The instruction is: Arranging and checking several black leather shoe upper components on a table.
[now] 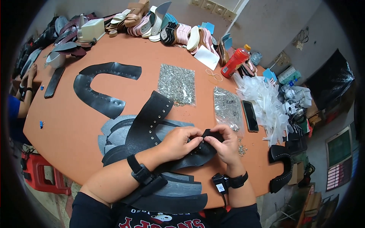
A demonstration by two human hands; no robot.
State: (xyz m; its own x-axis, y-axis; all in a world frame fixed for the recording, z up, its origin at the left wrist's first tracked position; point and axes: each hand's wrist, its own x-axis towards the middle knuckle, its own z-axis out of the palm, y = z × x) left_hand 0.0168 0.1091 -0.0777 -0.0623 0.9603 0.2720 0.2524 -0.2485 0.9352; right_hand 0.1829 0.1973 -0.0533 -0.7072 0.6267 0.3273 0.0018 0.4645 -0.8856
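A curved black leather piece [141,129] with a row of small metal studs along its inner edge lies before me. Its right end is raised between my hands. My left hand [178,143] is closed on that end, thumb and fingers pinching the edge. From the other side my right hand [226,145] pinches the same edge, its fingertips almost touching the left ones. Whether a stud sits between the fingertips is hidden. Under the piece is a stack of similar black and grey pieces [114,131], with more [178,190] near my body. Loose studs [242,149] lie beside my right hand.
Two clear bags of small metal pieces, one farther [176,81] and one nearer [227,108], lie beyond my hands. A phone [249,116], white plastic strips [262,100] and a red bottle [235,62] are rightward. Another U-shaped piece [84,90] lies left. A co-worker's hand [29,78] is far left.
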